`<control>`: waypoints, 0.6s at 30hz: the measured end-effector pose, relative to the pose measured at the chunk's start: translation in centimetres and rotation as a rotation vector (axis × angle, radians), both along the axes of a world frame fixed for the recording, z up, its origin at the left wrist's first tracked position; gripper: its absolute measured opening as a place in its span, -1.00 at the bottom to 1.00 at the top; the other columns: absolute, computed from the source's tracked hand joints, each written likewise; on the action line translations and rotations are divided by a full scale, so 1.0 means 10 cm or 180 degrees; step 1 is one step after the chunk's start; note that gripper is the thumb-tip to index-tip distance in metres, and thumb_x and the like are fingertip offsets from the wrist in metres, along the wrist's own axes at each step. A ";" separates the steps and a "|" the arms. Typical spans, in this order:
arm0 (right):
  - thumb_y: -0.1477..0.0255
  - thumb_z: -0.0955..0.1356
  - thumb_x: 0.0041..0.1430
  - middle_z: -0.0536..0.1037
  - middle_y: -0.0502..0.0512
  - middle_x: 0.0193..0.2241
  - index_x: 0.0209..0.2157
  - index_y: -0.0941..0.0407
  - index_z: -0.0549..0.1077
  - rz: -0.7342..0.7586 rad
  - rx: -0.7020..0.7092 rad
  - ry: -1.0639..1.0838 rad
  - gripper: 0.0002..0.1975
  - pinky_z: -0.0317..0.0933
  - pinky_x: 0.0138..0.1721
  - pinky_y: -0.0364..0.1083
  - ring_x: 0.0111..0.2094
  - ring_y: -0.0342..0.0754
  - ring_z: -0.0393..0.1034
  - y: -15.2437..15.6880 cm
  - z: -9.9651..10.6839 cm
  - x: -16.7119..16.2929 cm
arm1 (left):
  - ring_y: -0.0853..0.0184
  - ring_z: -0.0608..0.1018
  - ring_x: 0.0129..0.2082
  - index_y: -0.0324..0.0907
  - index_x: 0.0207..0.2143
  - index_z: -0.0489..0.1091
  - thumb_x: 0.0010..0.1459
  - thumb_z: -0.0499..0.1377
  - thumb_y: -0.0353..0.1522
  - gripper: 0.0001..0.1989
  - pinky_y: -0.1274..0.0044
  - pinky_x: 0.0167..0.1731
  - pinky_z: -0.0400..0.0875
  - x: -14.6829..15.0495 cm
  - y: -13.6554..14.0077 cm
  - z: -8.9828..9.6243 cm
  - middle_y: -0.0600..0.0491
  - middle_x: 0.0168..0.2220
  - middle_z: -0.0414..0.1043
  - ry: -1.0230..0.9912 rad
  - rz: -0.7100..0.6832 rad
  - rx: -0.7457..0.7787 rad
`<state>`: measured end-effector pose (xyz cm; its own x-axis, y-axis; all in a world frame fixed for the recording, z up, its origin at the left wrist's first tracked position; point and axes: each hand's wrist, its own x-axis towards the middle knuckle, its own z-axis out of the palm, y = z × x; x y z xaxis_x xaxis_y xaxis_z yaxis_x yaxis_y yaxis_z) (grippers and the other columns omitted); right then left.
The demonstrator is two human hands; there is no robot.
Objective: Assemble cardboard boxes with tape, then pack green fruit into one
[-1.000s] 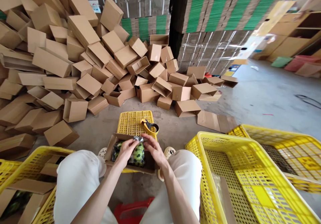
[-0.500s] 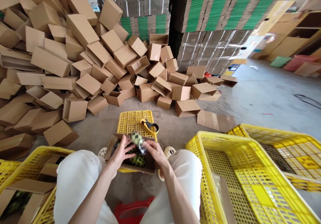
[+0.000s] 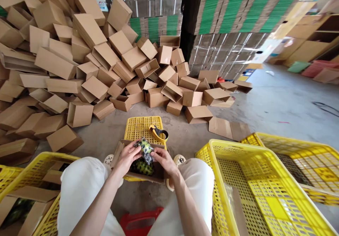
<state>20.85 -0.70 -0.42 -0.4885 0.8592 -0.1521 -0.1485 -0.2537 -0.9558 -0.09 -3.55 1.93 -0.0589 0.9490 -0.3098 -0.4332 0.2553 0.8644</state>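
Note:
Both hands hold a green item with black spots in clear plastic (image 3: 145, 150). My left hand (image 3: 127, 155) grips its left side, and my right hand (image 3: 163, 159) pinches its lower right edge. Below them is an open cardboard box (image 3: 120, 147) with another green-and-black item (image 3: 142, 167) inside; the rest of its contents is hidden by the hands. The box rests on an upturned yellow crate (image 3: 140, 126) between my feet. A yellow-and-black tape dispenser (image 3: 159, 133) lies on that crate, just beyond the box.
Many open cardboard boxes (image 3: 106, 56) are heaped ahead and to the left. Large yellow crates (image 3: 212, 158) stand on my right. Another yellow crate (image 3: 49, 155) on my left holds a box with dark green contents. Strapped cardboard stacks (image 3: 225, 49) rise behind. Something red (image 3: 140, 222) lies between my legs.
My left hand's fingers have closed in from a spread pose onto the wrapped item. The item has turned slightly and is held by both hands now.

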 end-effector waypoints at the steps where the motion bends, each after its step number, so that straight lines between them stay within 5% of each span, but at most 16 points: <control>1: -0.06 0.56 0.05 0.44 -0.07 -0.41 -0.38 0.07 0.47 -0.0048 -0.0076 0.0072 -0.50 0.39 -0.23 -0.06 -0.37 -0.10 0.33 0.00 0.00 -0.01 | 0.26 0.69 -0.07 -0.10 0.12 0.53 0.02 0.53 -0.23 -0.39 0.50 -0.09 0.61 -0.01 -0.01 0.01 -0.06 0.03 0.66 -0.0042 -0.0001 0.0017; 7: -0.08 0.56 0.02 0.51 -0.02 -0.32 -0.32 0.02 0.46 -0.0138 -0.0128 0.0094 -0.50 0.47 -0.15 0.03 -0.27 0.00 0.46 0.01 -0.03 -0.03 | 0.12 0.62 0.14 -0.10 0.19 0.48 0.05 0.51 -0.17 -0.33 0.38 0.06 0.57 0.02 0.00 -0.01 -0.14 0.20 0.56 -0.0112 -0.0087 0.0074; 14: -0.09 0.51 0.09 0.55 -0.02 -0.35 -0.26 0.02 0.45 -0.0270 0.0088 -0.0234 -0.51 0.38 -0.19 -0.04 -0.28 -0.01 0.47 0.03 -0.07 -0.01 | 0.14 0.70 -0.06 -0.14 0.10 0.52 -0.07 0.57 -0.15 -0.31 0.35 -0.05 0.62 0.07 0.02 -0.09 -0.15 0.05 0.63 0.0190 0.0251 -0.0105; 18: -0.04 0.56 0.06 0.63 0.03 -0.14 -0.01 -0.04 0.49 -0.0372 -0.0058 0.0125 -0.44 0.43 -0.09 -0.01 -0.14 0.05 0.54 0.00 -0.02 -0.01 | 0.07 0.66 0.06 -0.11 0.12 0.52 -0.05 0.56 -0.16 -0.32 0.32 -0.03 0.64 0.09 -0.02 -0.09 -0.14 0.19 0.55 0.0243 0.0225 0.0031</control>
<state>20.74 -0.70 -0.63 -0.3911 0.9079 -0.1511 -0.2153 -0.2498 -0.9440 0.79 -3.73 1.06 -0.1489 0.9446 -0.2926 -0.3827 0.2178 0.8978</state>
